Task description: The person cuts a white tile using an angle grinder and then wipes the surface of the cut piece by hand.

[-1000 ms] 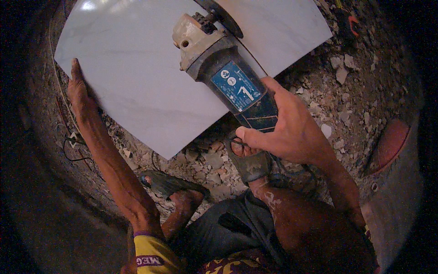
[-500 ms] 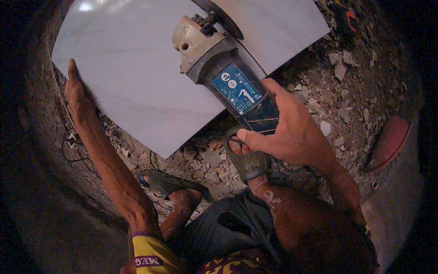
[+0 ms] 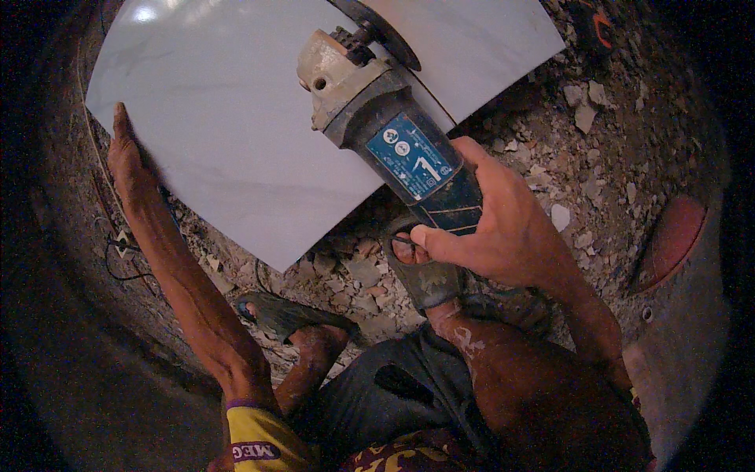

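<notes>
A large pale grey tile (image 3: 236, 134) lies on rubble in front of me. My right hand (image 3: 503, 228) grips the dark blue body of an angle grinder (image 3: 385, 126). Its dusty grey head and dark disc (image 3: 377, 31) hang over the tile's far middle, along a thin line running across the tile. My left hand (image 3: 130, 161) lies flat with fingers straight, pressing on the tile's left edge. My two feet in grey sandals (image 3: 425, 271) rest on the rubble just below the tile's near corner.
Broken stone chips and debris (image 3: 582, 157) cover the ground to the right of the tile. A thin black cord (image 3: 118, 252) lies at the left. A reddish curved object (image 3: 668, 240) sits at the far right beside a pale wall.
The view has shifted slightly; the grinder and both hands hold nearly the same places on the tile.
</notes>
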Motion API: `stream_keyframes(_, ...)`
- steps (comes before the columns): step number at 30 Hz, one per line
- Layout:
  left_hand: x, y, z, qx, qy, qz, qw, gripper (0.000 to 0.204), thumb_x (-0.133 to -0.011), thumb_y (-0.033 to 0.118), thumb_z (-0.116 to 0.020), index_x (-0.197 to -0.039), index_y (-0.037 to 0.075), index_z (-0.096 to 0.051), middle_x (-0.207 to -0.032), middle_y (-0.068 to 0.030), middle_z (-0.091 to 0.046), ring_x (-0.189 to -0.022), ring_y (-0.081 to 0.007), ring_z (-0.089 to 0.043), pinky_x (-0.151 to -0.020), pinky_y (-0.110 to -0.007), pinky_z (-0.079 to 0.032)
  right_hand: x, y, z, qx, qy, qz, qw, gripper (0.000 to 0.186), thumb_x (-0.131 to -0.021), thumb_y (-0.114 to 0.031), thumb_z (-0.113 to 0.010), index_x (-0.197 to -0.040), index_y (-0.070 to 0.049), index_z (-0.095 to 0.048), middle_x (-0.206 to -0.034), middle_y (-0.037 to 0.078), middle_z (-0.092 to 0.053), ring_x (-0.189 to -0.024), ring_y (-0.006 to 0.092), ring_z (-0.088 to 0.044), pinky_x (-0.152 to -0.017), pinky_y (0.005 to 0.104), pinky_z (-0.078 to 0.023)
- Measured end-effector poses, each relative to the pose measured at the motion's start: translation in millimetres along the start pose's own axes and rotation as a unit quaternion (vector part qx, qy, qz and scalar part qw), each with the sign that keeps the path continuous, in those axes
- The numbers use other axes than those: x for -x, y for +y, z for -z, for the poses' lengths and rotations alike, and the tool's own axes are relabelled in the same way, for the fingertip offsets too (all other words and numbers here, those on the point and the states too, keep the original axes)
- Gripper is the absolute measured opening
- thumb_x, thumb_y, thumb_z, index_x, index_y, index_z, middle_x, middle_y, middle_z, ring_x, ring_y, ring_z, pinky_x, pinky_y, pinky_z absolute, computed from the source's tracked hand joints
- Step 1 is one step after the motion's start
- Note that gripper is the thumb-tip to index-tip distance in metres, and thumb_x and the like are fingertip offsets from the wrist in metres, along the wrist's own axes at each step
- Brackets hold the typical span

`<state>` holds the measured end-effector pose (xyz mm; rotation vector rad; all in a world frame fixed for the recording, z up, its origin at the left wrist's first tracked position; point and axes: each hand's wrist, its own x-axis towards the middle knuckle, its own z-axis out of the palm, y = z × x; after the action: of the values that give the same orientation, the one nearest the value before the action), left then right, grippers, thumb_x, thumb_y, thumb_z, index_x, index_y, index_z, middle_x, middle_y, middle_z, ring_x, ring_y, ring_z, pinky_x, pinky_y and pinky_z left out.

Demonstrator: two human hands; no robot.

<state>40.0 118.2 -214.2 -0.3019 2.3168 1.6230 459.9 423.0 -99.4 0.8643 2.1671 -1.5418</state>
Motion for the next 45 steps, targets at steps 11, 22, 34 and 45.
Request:
stream_keyframes(11, 6, 4, -2, -0.032, 0.002, -0.011, 0.999, 0.075, -0.106, 0.056, -0.076, -0.147, -0.006, -0.067, -0.143, -0.0139, -0.074, -0.122, -0.0279, -0.073, -0.109, -0.042, -0.057, 6, 2, 3, -0.021, -0.013, -0.013, 1.0, 0.069, -0.082, -0.031, -0.096, -0.135, -0.004, -0.061, -0.109, 0.016, -0.073, -0.1, 0.0306, -0.073, -0.093, 0.044, -0.057)
stream_keyframes(22, -3, -4, 2, 0.003, -0.039, -0.035, 0.999, 0.081, -0.106, 0.059, -0.075, -0.152, -0.007, -0.063, -0.151, -0.0148, -0.07, -0.132, -0.0289, -0.069, -0.115, -0.042, -0.053, 10, 1, 5, -0.029, -0.036, -0.047, 0.998, 0.063, -0.083, -0.03, -0.095, -0.131, -0.005, -0.061, -0.107, 0.015, -0.074, -0.097, 0.028, -0.073, -0.092, 0.0434, -0.057)
stream_keyframes(34, -8, 1, 13, -0.069, -0.008, -0.04, 0.997, 0.089, -0.101, 0.066, -0.077, -0.149, -0.008, -0.066, -0.145, -0.0163, -0.073, -0.125, -0.0292, -0.072, -0.112, -0.042, -0.055, 15, 4, 6, -0.019, -0.027, -0.036, 0.999, 0.062, -0.081, -0.024, -0.095, -0.131, -0.004, -0.062, -0.105, 0.013, -0.077, -0.097, 0.0264, -0.076, -0.09, 0.0429, -0.059)
stream_keyframes(45, -9, 6, 11, -0.043, 0.03, -0.035, 0.998, 0.075, -0.107, 0.055, -0.076, -0.151, -0.005, -0.065, -0.151, -0.0136, -0.071, -0.132, -0.0269, -0.069, -0.116, -0.04, -0.052, 18, 7, 6, -0.021, -0.039, -0.031, 0.999, 0.064, -0.082, -0.025, -0.095, -0.133, -0.004, -0.062, -0.105, 0.015, -0.078, -0.096, 0.0283, -0.078, -0.09, 0.0429, -0.06)
